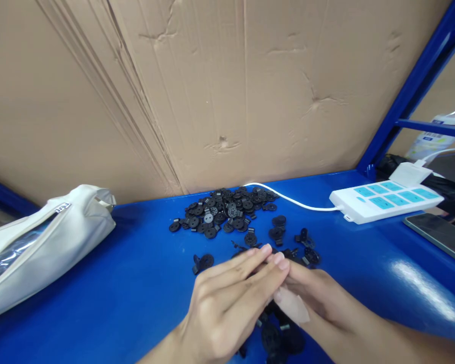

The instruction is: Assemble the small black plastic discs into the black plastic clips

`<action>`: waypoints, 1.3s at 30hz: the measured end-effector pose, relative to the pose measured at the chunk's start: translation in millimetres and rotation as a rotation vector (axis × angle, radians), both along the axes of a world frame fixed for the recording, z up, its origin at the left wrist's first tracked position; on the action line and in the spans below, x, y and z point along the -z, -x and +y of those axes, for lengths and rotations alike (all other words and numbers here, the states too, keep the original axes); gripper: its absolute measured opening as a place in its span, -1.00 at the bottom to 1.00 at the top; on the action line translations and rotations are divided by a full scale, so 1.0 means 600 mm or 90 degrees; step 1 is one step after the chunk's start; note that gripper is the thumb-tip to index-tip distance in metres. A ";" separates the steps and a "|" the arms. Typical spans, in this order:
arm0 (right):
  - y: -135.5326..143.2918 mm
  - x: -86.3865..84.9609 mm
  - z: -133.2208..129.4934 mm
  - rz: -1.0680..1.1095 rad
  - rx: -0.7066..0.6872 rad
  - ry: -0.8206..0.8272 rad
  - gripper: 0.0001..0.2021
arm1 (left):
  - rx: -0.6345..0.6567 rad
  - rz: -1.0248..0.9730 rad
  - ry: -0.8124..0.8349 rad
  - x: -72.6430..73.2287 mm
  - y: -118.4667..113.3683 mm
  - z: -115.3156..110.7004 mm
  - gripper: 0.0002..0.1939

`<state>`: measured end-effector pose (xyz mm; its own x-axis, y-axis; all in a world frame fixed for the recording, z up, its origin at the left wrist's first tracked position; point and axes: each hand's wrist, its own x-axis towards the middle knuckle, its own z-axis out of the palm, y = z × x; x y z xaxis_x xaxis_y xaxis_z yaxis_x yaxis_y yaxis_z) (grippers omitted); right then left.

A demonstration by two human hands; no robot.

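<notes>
My left hand (227,303) and my right hand (322,298) meet at the fingertips, low in the view. Their fingers are pressed together, and whatever lies between them is hidden. A pale strip (292,305) is wrapped on the right thumb. Small black round parts with tabs (280,336) lie beneath and in front of my hands, partly covered. Just beyond the fingertips, more such parts (307,247) are scattered. A larger pile of them (227,210) rests at the back of the blue table (136,283).
On the left lies a pale zippered bag (72,227). At the right are a white power strip (387,199) with a cord, a dark phone (440,237) and a blue metal frame (409,91). Cardboard (212,91) stands behind the table.
</notes>
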<state>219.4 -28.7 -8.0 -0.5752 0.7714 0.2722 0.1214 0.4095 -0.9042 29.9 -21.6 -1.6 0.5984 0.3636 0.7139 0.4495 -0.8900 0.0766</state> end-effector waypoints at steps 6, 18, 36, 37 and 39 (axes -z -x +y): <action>0.002 -0.002 -0.001 0.055 -0.030 0.068 -0.70 | -0.067 0.002 -0.032 -0.009 -0.007 -0.005 -0.78; 0.001 0.014 0.004 0.121 -0.025 0.160 -0.89 | -0.050 0.046 -0.008 -0.001 -0.003 -0.004 -0.69; -0.001 0.007 0.004 0.172 -0.068 0.156 -0.77 | -0.043 0.101 -0.002 -0.002 -0.002 -0.011 -0.55; -0.001 0.008 0.004 0.172 -0.070 0.157 -0.77 | -0.044 0.101 -0.004 -0.002 -0.003 -0.011 -0.55; -0.001 0.009 0.004 0.172 -0.069 0.161 -0.77 | -0.048 0.104 -0.009 -0.004 -0.004 -0.012 -0.57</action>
<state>219.9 -26.4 -13.2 -0.5902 0.7725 0.2342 -0.1673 0.1668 -0.9717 32.0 -28.9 0.8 0.6781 0.4022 0.6152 0.5199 -0.8541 -0.0147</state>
